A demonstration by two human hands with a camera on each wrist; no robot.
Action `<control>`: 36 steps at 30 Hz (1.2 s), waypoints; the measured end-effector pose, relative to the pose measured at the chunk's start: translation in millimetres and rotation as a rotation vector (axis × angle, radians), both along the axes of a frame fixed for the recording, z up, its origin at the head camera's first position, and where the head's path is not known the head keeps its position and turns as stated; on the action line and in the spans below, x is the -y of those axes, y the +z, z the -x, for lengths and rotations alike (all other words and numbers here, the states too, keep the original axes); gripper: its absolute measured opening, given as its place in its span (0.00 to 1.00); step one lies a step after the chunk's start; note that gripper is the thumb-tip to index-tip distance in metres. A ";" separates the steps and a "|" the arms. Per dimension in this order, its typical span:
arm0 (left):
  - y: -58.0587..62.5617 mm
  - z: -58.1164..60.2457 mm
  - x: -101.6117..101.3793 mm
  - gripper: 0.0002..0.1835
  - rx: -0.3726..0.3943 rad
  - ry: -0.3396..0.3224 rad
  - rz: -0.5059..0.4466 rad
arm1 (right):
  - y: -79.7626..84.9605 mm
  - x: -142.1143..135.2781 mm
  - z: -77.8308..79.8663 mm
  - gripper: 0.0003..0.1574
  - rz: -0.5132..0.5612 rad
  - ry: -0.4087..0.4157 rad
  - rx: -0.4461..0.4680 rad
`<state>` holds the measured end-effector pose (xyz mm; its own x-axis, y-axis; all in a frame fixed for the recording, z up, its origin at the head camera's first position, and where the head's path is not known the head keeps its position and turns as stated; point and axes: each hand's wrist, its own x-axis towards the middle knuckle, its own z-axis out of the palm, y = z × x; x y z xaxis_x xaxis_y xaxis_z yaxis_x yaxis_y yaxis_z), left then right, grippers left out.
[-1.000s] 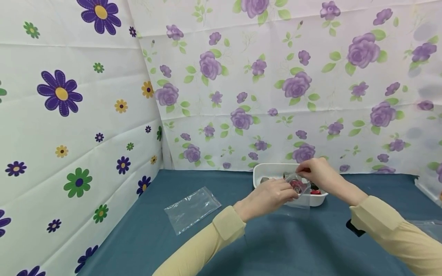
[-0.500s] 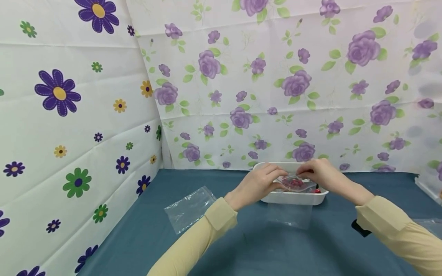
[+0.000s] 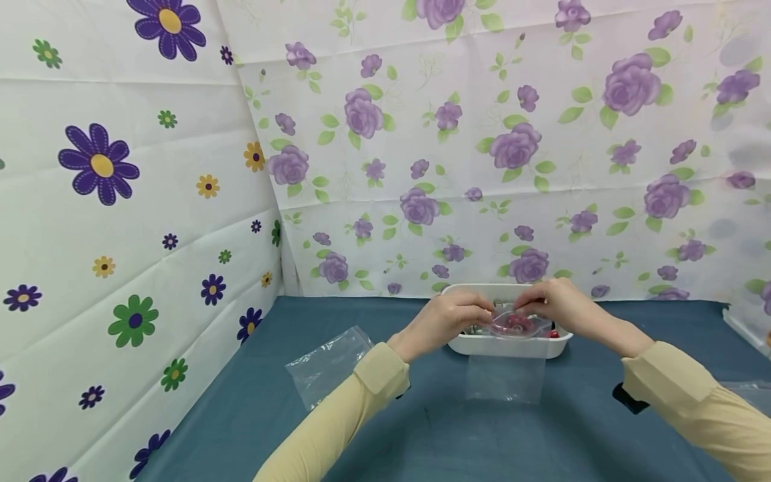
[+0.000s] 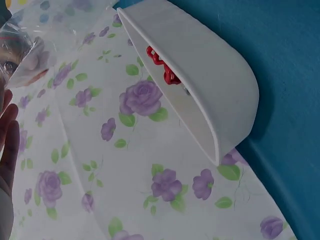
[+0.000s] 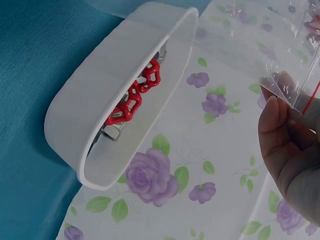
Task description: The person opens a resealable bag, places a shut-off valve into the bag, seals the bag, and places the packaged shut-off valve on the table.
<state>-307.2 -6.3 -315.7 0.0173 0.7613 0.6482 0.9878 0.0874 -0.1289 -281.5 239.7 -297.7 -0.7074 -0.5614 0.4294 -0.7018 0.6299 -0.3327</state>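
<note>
A clear zip bag (image 3: 506, 380) hangs in front of the white basin (image 3: 482, 345), its mouth spread apart between the two hands. My left hand (image 3: 444, 320) pinches the left side of the mouth; only part of that hand (image 4: 8, 145) shows at the edge of the left wrist view. On the other side, my right hand (image 3: 557, 302) pinches the bag's corner between thumb and fingers, beside a red zip line, in the right wrist view. Red valve handwheels (image 5: 131, 102) with metal parts lie in the basin and show through the plastic in the head view.
A second clear bag (image 3: 330, 367) lies flat on the blue cloth (image 3: 434, 442) to the left, partly behind the left sleeve. More clear plastic (image 3: 749, 395) is at the right edge. A flowered curtain (image 3: 385, 167) stands right behind the basin.
The left hand has shifted left from the middle of the bag to its mouth's edge. The bag's mouth has widened, and its lower part now hangs spread out. The right hand has barely moved.
</note>
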 end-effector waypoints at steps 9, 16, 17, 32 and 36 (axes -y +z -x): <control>0.0 -8.8 -7.4 0.05 0.008 -0.099 0.012 | -2.0 3.9 5.7 0.09 -0.023 -0.004 0.084; -3.5 -13.3 -13.7 0.04 0.042 -0.169 0.031 | -4.8 12.3 6.8 0.09 -0.010 0.037 0.057; -4.2 -14.4 -14.4 0.05 0.051 -0.169 0.040 | -5.2 13.9 7.0 0.08 -0.009 0.043 0.058; -15.5 -8.9 -1.3 0.05 0.182 -0.092 0.040 | -10.4 9.7 4.2 0.06 -0.015 0.040 0.122; -19.1 -8.8 1.9 0.06 0.251 -0.131 0.036 | -8.0 7.0 4.7 0.12 -0.008 -0.013 0.205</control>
<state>-298.3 -8.2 -334.8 -0.0409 0.7857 0.6172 0.9918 -0.0431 0.1206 -286.2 232.6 -305.7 -0.7867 -0.5545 0.2714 -0.6118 0.6413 -0.4630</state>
